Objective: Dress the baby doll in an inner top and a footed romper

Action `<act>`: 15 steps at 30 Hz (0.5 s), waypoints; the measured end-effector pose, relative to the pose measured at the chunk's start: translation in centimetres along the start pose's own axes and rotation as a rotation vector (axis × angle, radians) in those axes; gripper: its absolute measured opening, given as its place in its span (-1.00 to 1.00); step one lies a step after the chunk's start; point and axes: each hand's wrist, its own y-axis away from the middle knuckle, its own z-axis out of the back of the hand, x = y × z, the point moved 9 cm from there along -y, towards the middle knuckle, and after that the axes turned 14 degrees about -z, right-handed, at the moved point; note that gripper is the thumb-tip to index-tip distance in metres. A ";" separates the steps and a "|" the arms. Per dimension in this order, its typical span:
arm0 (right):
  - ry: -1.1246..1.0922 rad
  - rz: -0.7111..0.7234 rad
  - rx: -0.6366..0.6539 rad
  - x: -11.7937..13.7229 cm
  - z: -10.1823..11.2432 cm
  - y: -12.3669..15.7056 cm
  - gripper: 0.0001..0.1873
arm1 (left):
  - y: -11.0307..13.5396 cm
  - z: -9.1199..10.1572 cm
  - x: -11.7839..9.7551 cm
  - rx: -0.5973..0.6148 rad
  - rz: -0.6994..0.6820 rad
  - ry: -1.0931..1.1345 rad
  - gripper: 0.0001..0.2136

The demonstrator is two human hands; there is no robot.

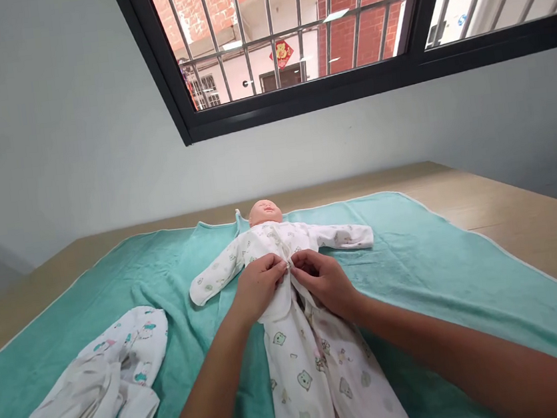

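White printed cotton baby sleepsuit (306,360) on a baby doll (265,212), lying on a teal towel (441,271).
Left hand (257,286) and right hand (324,281) both pinch the sleepsuit's front edges at the chest; another printed white garment (102,383) lies left.

Two bare forearms enter from six o'clock, no sleeves, watches or bracelets visible up to the frame edge. The left hand (257,286) and right hand (324,281) wear no gloves or rings; fingers are slim, and the nails that show are short and unpainted.
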 end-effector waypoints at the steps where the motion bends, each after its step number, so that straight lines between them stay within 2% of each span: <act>1: -0.026 -0.024 0.011 -0.2 0.0 0.0 -0.85 | 0.0 0.0 -0.1 0.002 0.002 -0.010 -0.73; 4: -0.100 -0.091 0.057 -0.7 -0.1 -0.3 -0.80 | 0.1 0.0 -0.4 -0.004 -0.006 -0.057 -0.71; 8: -0.117 -0.089 0.080 -0.8 -0.3 -0.6 -0.85 | 0.2 0.0 -0.5 0.010 -0.025 -0.113 -0.68; 15: 0.111 0.061 -0.007 0.4 0.2 -0.6 -0.87 | 0.3 -0.3 -1.1 -0.022 -0.033 -0.370 -0.68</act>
